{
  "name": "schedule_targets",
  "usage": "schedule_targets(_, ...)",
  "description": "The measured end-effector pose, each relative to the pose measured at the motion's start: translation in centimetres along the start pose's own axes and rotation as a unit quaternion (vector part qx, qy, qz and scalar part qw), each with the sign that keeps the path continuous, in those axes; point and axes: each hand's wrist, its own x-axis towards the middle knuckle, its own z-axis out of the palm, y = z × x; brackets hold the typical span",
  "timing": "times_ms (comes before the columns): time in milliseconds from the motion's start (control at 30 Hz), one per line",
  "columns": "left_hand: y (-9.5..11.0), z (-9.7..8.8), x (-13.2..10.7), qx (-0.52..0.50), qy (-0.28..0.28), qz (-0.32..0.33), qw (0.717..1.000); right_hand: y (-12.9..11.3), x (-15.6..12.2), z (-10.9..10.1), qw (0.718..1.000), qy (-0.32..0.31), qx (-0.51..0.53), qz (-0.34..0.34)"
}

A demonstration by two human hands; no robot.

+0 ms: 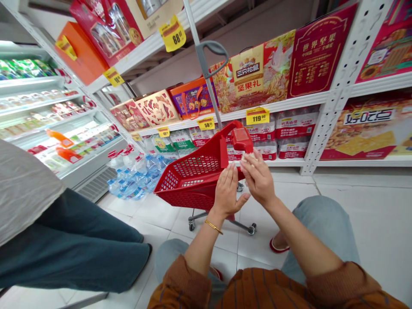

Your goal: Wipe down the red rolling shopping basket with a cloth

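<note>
Both my hands are raised in front of me, close together, just behind a red wheeled shopping basket [196,178]. My left hand [228,193], with a gold bracelet on the wrist, has its fingers stretched upward and together. Its palm faces my right hand [257,178]. The right hand's fingers curl forward and touch the left fingertips near the basket's rear edge. I see nothing held in either hand. The basket's grey pull handle [209,58] rises on a pole above it. The basket looks empty.
Another person in a grey top and dark trousers [64,244] stands close on the left. Shelves of gift boxes [257,75] with yellow price tags run ahead and right. Bottled water packs [135,180] lie on the floor by a chilled cabinet [48,120]. White tiled floor lies on the right.
</note>
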Motion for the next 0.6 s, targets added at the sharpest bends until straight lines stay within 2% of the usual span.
schedule_targets(133, 0.1, 0.0, -0.2, 0.003, -0.002, -0.005, 1.000, -0.9, -1.3, 1.0, 0.996, 0.016, -0.074, -0.054)
schedule_targets(333, -0.3, -0.1, -0.4, 0.009, 0.002, 0.003, 1.000, -0.1, -0.4, 0.6, 0.993, -0.013, -0.085, -0.077)
schedule_targets(600, -0.4, -0.2, -0.5, 0.006, 0.003, 0.004, 1.000, 1.0, 0.1, 0.0, 0.998, -0.034, -0.032, -0.039)
